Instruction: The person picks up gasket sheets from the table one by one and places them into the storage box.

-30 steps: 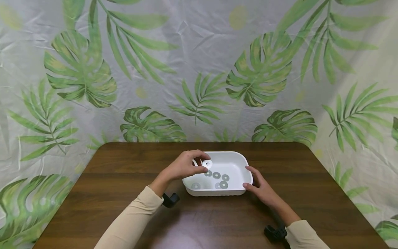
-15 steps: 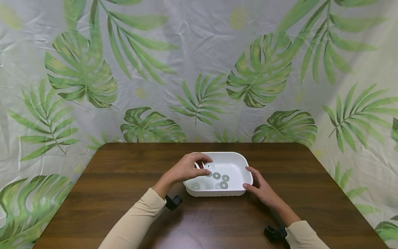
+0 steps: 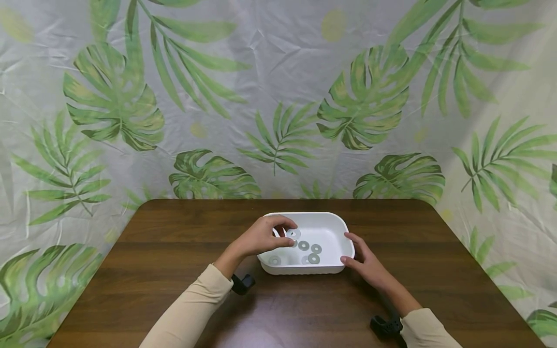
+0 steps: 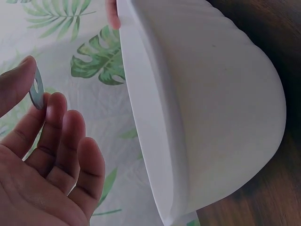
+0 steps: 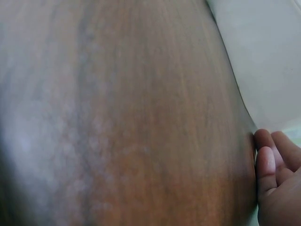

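Over the left part of a white tub (image 3: 328, 237), my left hand (image 3: 259, 236) pinches a flat metal washer (image 4: 36, 100) between thumb and forefinger. Its other fingers are lightly bent, as the left wrist view shows. Several more washers (image 3: 303, 245) lie on the tub's floor, some grey and some paler. My right hand (image 3: 367, 263) holds the tub's right end, forefinger and thumb spread along the rim. In the right wrist view, bent fingers (image 5: 266, 162) of that hand rest by the pale side of the tub.
The tub stands on a dark brown wooden table (image 3: 183, 222) with rounded far corners. A leaf-patterned cloth (image 3: 278, 87) hangs behind it. Each wrist wears a black camera mount, the left one (image 3: 242, 284) close to the tub's near left side.
My left hand has shifted slightly right and down with the washer, which stays pinched. The right hand and the tub have hardly moved.
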Demonstrator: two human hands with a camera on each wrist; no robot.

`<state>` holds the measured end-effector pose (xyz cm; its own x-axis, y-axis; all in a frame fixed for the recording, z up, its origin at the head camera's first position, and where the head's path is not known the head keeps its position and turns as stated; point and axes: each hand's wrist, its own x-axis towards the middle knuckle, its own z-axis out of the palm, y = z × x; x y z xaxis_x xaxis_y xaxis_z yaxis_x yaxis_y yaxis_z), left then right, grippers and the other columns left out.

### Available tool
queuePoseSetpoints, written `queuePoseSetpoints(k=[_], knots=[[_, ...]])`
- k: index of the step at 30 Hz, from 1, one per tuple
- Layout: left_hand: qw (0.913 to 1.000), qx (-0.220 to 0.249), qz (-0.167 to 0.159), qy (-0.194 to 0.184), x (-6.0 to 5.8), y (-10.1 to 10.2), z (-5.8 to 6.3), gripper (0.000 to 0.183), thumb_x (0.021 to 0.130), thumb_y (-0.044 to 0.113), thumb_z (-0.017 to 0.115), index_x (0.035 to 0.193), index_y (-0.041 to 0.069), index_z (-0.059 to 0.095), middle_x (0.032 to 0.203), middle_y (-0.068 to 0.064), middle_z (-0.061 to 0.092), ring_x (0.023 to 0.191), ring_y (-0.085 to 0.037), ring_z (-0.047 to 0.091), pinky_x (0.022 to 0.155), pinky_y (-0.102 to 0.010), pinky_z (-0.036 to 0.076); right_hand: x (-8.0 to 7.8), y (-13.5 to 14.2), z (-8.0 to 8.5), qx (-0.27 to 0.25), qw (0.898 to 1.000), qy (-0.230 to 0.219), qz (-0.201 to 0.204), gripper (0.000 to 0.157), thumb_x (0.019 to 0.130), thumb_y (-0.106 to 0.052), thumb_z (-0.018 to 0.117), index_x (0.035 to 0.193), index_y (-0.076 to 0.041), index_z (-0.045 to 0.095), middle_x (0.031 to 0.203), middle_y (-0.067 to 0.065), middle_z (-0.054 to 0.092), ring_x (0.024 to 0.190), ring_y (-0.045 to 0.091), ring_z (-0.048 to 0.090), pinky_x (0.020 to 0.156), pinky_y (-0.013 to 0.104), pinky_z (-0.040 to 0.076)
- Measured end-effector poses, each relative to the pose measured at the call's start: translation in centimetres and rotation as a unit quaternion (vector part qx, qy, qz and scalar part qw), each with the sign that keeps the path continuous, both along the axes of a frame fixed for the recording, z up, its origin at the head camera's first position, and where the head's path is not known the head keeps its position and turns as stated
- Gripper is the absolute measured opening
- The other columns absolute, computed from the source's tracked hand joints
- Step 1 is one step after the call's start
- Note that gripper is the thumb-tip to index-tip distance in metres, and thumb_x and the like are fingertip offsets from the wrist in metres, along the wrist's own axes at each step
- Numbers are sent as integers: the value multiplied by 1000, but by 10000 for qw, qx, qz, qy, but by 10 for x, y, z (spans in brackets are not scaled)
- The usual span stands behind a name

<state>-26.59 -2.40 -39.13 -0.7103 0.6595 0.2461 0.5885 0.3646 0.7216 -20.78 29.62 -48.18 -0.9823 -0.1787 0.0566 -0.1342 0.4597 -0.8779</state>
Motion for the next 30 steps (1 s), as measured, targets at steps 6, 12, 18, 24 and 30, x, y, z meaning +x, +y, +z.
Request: queuePoseSetpoints(k=[6,12,18,24,30], knots=[[10000,-46,-4,16,-1,0,0,34,85,16,78,117,8,69,113,-7,70,93,-21,64,75,-21,52,0,0,-1,15,10000,-61,-48,68,97,-20,62,153,-14,25,153,32,32,132,49,45,102,49,48],[9995,-210,243,-67,-3,-4,-7,40,87,21,77,124,12,66,128,-8,62,119,-31,57,92,-39,51,1,1,2,-34,10000,-11,49,68,97,-19,62,153,-11,24,153,33,32,131,48,46,94,28,50],[9988,-117,452,-133,-1,-17,-5,37,87,20,75,122,11,66,124,-8,64,120,-35,57,94,-44,49,1,1,3,-127,9999,53,53,68,97,-15,61,153,-10,24,152,33,32,130,49,47,87,18,48],[9978,-106,651,72,7,-39,1,30,88,20,74,117,13,68,116,-4,66,109,-24,59,86,-37,51,1,1,3,-97,9999,36,55,68,97,-16,62,153,-10,24,154,32,31,132,49,46,91,21,49],[9957,-177,882,229,16,-69,-3,24,89,17,73,112,13,69,112,-6,67,100,-23,61,81,-33,53,1,0,2,-237,9997,58,88,68,96,-13,62,153,-9,24,154,34,30,133,51,44,87,13,46]])
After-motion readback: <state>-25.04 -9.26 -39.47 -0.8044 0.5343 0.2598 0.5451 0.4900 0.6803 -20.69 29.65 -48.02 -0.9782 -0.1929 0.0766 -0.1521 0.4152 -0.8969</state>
